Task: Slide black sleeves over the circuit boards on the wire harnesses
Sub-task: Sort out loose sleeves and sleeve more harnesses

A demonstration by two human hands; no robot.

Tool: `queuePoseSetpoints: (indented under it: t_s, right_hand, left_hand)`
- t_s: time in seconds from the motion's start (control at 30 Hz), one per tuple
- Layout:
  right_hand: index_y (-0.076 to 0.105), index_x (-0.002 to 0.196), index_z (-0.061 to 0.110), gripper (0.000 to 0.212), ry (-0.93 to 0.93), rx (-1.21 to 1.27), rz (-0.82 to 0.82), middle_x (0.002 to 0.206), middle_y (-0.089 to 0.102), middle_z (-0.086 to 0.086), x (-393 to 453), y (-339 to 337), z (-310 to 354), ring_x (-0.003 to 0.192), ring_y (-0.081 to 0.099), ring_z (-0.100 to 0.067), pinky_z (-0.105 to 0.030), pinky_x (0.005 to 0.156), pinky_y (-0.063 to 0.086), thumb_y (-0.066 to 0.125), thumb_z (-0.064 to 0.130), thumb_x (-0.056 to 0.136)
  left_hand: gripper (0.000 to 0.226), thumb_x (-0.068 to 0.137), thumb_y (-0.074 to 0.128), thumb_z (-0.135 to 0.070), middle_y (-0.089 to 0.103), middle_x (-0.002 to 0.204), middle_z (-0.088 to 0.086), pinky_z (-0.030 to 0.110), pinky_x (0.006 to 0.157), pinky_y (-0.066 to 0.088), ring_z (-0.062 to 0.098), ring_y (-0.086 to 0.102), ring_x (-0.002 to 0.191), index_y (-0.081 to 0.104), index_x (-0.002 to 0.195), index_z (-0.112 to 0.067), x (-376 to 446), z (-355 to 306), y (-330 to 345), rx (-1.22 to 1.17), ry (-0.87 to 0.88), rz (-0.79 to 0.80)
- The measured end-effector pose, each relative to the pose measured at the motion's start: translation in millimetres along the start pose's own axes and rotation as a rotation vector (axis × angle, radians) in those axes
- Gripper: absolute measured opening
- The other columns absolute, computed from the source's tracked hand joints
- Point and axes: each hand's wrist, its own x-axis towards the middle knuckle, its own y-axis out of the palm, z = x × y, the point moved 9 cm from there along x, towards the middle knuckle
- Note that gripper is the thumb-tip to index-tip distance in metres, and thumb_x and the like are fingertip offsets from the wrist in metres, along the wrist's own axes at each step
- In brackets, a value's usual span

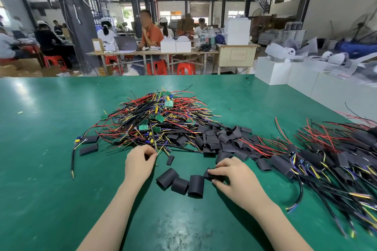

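Black sleeves: a loose heap [222,138] lies mid-table, just right of the unsleeved harnesses; three single sleeves [180,183] lie in a row near the table's front edge, between the two hands.
Unsleeved harnesses: a large tangled pile [155,120] at the centre of the green table [40,149], bare green circuit boards [168,104] showing among red, yellow and black wires.
Sleeved harnesses: a second pile [326,161] at the right, each with a black sleeve on and its wire ends fanned out; blurred toward the edge.
Progress: judged partway. The finished pile is sizeable, but the bare pile looks at least as big, so much is left.
Left hand [139,161]: fingers curled, pinching a thin wire end [156,154] at the near edge of the bare pile.
Right hand [228,177]: fingers curled round one black sleeve [210,174] lying on the table.
Step in hand: likely picking up one harness and one sleeve to join; not yet joined.
Obstacles: wires in the pile are heavily interlaced, so pulling one free may drag neighbours; stray sleeves [88,149] and a loose black cable [72,161] lie at the left.
Surroundings: white boxes [285,73] along the right edge; other workers seated at benches well behind.
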Motion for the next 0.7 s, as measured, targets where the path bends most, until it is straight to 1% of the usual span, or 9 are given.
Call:
queuePoseSetpoints:
  t_s: [0.1,0.23,0.3,0.37,0.4,0.5,0.57,0.63,0.7]
  right_hand:
    - [0.065,0.117,0.040,0.029,0.021,0.006,0.009,0.111,0.060,0.013,-0.7,-0.3,-2.4,0.107,0.048,-0.013,-0.026,0.090,0.040,0.059,0.038,0.089]
    - [0.065,0.116,0.040,0.029,0.033,0.005,-0.002,0.110,0.060,0.014,-1.4,-1.6,-3.4,0.107,0.049,-0.012,-0.026,0.090,0.040,0.059,0.040,0.088]
    - [0.066,0.116,0.040,0.029,0.032,0.008,-0.007,0.109,0.061,0.013,-1.5,-1.9,-2.5,0.107,0.049,-0.013,-0.027,0.091,0.040,0.059,0.041,0.087]
    - [0.066,0.115,0.040,0.028,0.030,0.008,-0.006,0.108,0.061,0.013,-1.6,-1.7,-1.4,0.106,0.049,-0.013,-0.028,0.090,0.040,0.059,0.041,0.087]
    - [0.066,0.115,0.040,0.028,0.029,0.008,-0.004,0.108,0.061,0.013,-1.7,-1.5,-0.9,0.106,0.049,-0.012,-0.027,0.089,0.040,0.059,0.041,0.087]
    - [0.066,0.114,0.040,0.028,0.027,0.019,-0.006,0.108,0.061,0.014,-2.3,-2.0,0.2,0.106,0.049,-0.012,-0.026,0.088,0.040,0.060,0.041,0.087]
    - [0.066,0.115,0.040,0.028,0.030,0.024,-0.006,0.107,0.061,0.014,-2.3,-2.6,0.2,0.106,0.049,-0.011,-0.026,0.088,0.040,0.060,0.040,0.087]
    - [0.066,0.115,0.040,0.029,0.030,0.027,-0.007,0.108,0.061,0.015,-2.6,-3.5,0.4,0.106,0.050,-0.011,-0.027,0.088,0.040,0.061,0.040,0.087]
    - [0.066,0.114,0.040,0.028,0.030,0.029,-0.011,0.108,0.061,0.015,-2.9,-4.4,0.3,0.106,0.050,-0.011,-0.026,0.088,0.040,0.061,0.040,0.087]
  left_hand:
    - [0.006,0.085,0.070,-0.019,0.070,0.082,-0.004,0.029,0.073,0.046,0.018,0.063,0.080,0.071,0.080,-0.020,0.6,4.1,1.7,-0.063,-0.045,0.012]
    - [0.021,0.082,0.074,-0.034,0.064,0.082,0.000,0.029,0.067,0.043,0.019,0.060,0.077,0.063,0.079,-0.017,1.6,5.8,3.8,-0.064,-0.058,-0.015]
    - [0.026,0.084,0.073,-0.032,0.059,0.094,0.002,0.033,0.071,0.045,0.022,0.058,0.082,0.060,0.100,-0.016,0.6,2.7,2.0,-0.012,-0.032,-0.035]
    - [0.050,0.089,0.067,-0.029,0.053,0.107,0.000,0.035,0.072,0.047,0.022,0.056,0.081,0.047,0.135,-0.028,-0.4,-4.5,6.3,0.037,0.034,0.022]
    - [0.057,0.091,0.064,-0.028,0.051,0.112,-0.001,0.034,0.072,0.049,0.021,0.056,0.081,0.040,0.142,-0.035,-0.4,-7.7,9.9,0.067,0.071,0.063]
    - [0.044,0.096,0.057,-0.029,0.051,0.127,0.002,0.033,0.084,0.047,0.022,0.055,0.103,0.050,0.139,-0.026,1.0,-9.0,15.2,0.094,0.091,0.110]
    - [0.038,0.094,0.060,-0.027,0.052,0.126,0.004,0.035,0.091,0.043,0.022,0.051,0.115,0.056,0.131,-0.017,2.8,-6.1,13.5,0.041,0.063,0.093]
    - [0.034,0.090,0.066,-0.023,0.055,0.117,0.004,0.033,0.090,0.042,0.022,0.052,0.110,0.060,0.122,-0.015,3.9,-5.6,8.4,-0.032,0.040,0.050]
    - [0.022,0.087,0.070,-0.017,0.061,0.100,0.003,0.026,0.078,0.042,0.022,0.058,0.093,0.063,0.108,-0.015,4.4,-1.8,-3.0,-0.172,-0.012,-0.052]
